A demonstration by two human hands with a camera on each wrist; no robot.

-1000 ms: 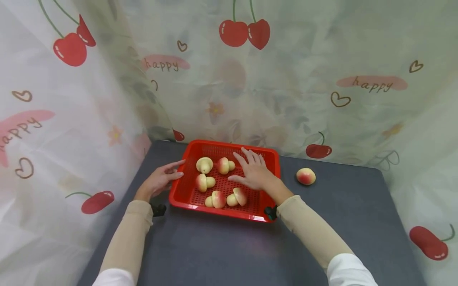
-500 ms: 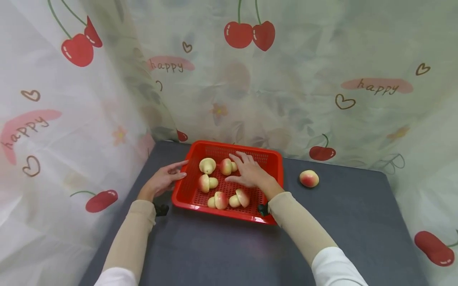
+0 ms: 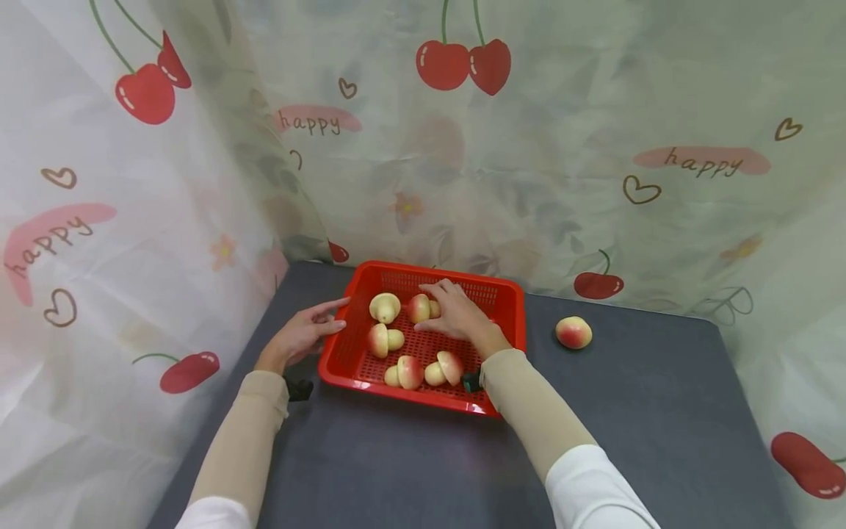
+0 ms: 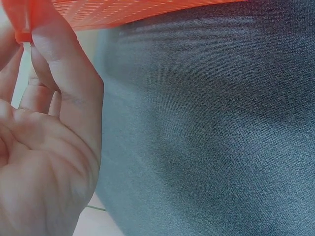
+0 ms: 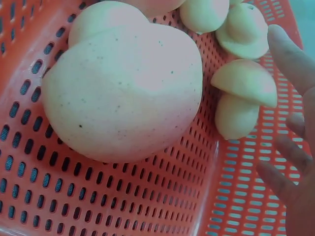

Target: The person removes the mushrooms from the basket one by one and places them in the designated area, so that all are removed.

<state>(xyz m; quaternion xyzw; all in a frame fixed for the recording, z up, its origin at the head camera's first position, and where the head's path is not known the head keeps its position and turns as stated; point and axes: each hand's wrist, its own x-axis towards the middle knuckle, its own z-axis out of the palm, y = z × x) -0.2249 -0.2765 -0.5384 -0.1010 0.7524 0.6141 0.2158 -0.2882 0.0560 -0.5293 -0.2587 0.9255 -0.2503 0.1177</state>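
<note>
A red plastic basket (image 3: 396, 392) with a perforated floor holds several toy mushrooms with cream stems, most showing pink-red caps. At its left end, my left hand (image 3: 299, 339) pinches the rim between thumb and fingers, as the left wrist view shows. My right hand (image 3: 459, 316) is inside the basket, fingers spread around the back mushroom (image 3: 419, 308). In the right wrist view, that mushroom (image 5: 246, 83) lies just off the thumb (image 5: 288, 56) and fingers. A large mushroom cap (image 5: 123, 93) fills the foreground there.
One more pink-and-cream piece (image 3: 573, 333) lies on the dark grey table (image 3: 634, 397), right of the basket. A white curtain (image 3: 529, 147) printed with cherries and hearts hangs behind and at both sides.
My right hand has moved left and down toward the back mushroom, its fingers drawing in somewhat. The left hand stays at the basket's rim. The whole view shifts slightly.
</note>
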